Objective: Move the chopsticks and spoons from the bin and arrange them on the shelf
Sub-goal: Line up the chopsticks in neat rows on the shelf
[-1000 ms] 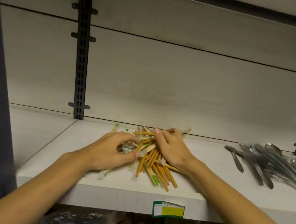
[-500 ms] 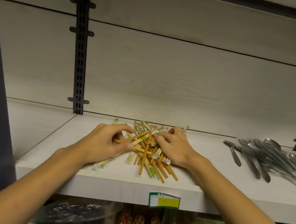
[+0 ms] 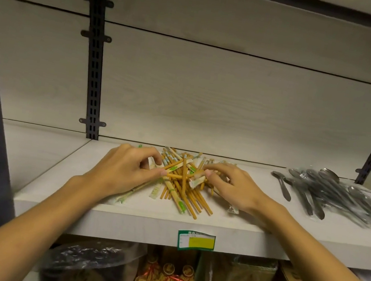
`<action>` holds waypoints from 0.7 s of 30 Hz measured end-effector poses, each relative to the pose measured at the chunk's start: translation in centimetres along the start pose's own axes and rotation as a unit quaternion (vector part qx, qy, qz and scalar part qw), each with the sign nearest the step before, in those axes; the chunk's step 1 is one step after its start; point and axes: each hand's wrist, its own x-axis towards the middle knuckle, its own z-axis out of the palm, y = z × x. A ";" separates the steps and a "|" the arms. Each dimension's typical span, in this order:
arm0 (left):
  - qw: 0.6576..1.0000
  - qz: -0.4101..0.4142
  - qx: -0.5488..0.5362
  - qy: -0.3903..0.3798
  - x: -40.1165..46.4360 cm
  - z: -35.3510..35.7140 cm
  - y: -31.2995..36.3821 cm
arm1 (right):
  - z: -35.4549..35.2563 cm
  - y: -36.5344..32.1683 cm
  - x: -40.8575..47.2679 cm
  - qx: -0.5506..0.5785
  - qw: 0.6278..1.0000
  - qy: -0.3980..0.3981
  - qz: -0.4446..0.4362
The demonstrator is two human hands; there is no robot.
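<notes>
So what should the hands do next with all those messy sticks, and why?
Probably pull the crossed sticks round to lie side by side. The chopsticks lie in a jumbled heap pointing every way, and both the left hand and right hand already pinch sticks at its top.

spoons [image 3: 331,197] blurred, cut off at right edge

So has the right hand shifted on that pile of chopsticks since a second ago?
Yes. The right hand has slid rightward, off the middle of the chopsticks toward the spoons.
</notes>
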 end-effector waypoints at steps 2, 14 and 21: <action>1.000 0.012 0.005 -0.006 0.1 0.2 0.3 | 0.0 0.1 -0.1 -0.001 1.000 0.009 0.004; 0.996 0.044 0.075 -0.023 -0.5 0.1 1.3 | 1.8 1.3 0.9 -0.011 0.999 -0.014 0.043; 0.991 0.002 0.134 -0.020 -0.9 -0.4 0.1 | 1.6 1.6 0.9 -0.022 0.999 -0.021 0.041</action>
